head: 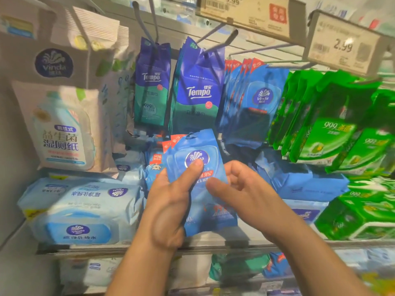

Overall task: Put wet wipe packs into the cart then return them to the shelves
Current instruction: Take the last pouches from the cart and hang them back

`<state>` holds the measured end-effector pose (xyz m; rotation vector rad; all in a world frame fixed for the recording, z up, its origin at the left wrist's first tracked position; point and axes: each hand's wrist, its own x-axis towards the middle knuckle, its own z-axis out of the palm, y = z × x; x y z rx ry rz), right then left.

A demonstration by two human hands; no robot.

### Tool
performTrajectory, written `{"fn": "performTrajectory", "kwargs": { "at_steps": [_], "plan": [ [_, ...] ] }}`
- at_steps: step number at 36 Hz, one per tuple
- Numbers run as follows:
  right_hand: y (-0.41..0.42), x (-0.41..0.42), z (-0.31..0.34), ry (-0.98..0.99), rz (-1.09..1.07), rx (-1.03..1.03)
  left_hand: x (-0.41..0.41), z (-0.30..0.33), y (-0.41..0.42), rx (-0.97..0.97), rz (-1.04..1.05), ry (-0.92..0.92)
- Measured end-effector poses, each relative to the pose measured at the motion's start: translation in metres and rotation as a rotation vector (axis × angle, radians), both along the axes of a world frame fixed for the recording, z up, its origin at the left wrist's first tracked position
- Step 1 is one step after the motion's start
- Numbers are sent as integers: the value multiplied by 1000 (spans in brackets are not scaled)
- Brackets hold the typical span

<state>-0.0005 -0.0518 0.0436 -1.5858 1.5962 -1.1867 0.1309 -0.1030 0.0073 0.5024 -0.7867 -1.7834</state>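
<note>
Two or three blue packs (193,167) fanned upright, pinched in left hand (171,201), thumb on front; exact count unclear. Right hand (237,186) touching right edge, fingers loosely curled. Matching hook row (252,99) up and right, nearer right hand. No cart visible.

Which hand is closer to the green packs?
Right. The right hand is nearer the green packs, just left of and below them; the left hand is farther left.
</note>
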Motion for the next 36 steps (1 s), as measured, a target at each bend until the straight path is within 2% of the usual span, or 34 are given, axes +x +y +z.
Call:
{"fn": "performTrajectory", "kwargs": {
  "at_steps": [2, 7, 10, 14, 18, 25, 32, 36],
  "plan": [
    [3, -3, -1, 60, -37, -10, -3, 0, 2, -42, 6, -25],
    [9, -14, -5, -62, -78, 35, -10, 0, 6, -121, -6, -4],
    [13, -19, -11, -122, -215, -4, -14, 1, 7, -134, -13, 3],
    [26, -21, -8, 15, -445, -270, -15, -5, 1, -157, 88, -51],
    [38, -17, 10, -79, -501, -595, -15, -7, -1, -150, 84, -91],
    [37, -19, 39, -119, -501, -805, -23, -4, 3, -117, 116, -162],
    [20, -32, 46, -58, -596, -729, -24, -3, 4, -142, 108, -177],
    [17, -36, 35, -55, -572, -647, -24, -2, 3, -138, 104, -181]
  ]
}}
